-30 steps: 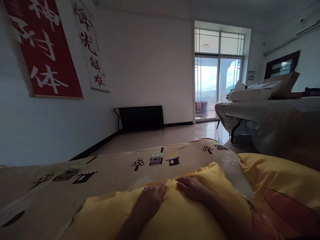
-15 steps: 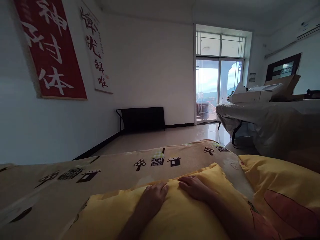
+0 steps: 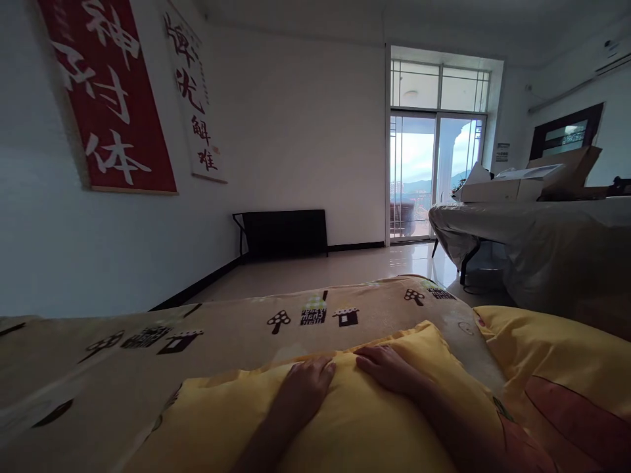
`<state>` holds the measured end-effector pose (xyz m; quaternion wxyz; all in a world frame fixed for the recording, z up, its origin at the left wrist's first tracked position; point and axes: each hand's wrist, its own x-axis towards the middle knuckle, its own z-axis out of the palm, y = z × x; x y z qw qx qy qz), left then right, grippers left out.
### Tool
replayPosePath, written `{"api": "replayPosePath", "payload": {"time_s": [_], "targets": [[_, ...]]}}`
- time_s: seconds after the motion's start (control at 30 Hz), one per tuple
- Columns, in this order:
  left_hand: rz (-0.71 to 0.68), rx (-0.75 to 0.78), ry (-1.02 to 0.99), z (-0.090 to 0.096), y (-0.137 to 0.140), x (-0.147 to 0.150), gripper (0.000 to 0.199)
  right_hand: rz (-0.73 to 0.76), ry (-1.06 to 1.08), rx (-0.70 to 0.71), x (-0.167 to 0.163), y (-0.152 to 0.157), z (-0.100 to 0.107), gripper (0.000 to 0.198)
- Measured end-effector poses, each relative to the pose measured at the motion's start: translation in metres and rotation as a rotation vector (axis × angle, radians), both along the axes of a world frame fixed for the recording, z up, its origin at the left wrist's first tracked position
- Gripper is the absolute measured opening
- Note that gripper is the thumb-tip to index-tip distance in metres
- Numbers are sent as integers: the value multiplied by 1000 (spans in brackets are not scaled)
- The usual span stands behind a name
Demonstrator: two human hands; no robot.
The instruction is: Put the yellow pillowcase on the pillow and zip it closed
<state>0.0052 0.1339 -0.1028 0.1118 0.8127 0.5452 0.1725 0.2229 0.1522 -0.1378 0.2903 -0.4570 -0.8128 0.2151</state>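
Observation:
A yellow pillow [image 3: 236,420] lies in front of me, with part of a red printed figure at its right end. My left hand [image 3: 308,384] rests palm down on its top, near the far edge, fingers stretched forward. Just to the right, my right hand [image 3: 387,369] lies on the same pillow, its fingers pointing inward to the left. A small gap of yellow cloth separates the two hands. Both palms are hidden against the fabric. Beneath and beyond the pillow spreads a beige blanket [image 3: 236,328] printed with dark mushrooms, houses and lettering.
A second yellow pillow [image 3: 557,341] sits at the right. Farther right, a plastic-covered table [image 3: 542,230] bears an open box [image 3: 493,190]. A black folded panel [image 3: 286,233] leans against the back wall, left of glass doors [image 3: 414,177]. Scrolls [image 3: 118,98] hang on the left wall.
The whole view has turned slightly left, so the room sits a little farther right in the picture. Both hands stay at the same places on the pillow.

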Motion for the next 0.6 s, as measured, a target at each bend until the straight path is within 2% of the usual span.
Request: {"api": "replayPosePath", "payload": {"time_s": [0.3, 0.6], "targets": [[4, -8, 25, 1, -1, 0, 48, -26, -53, 42, 0, 1, -3, 45], [-10, -10, -30, 1, -1, -2, 47, -18, -23, 18, 2, 2, -4, 46]]}}
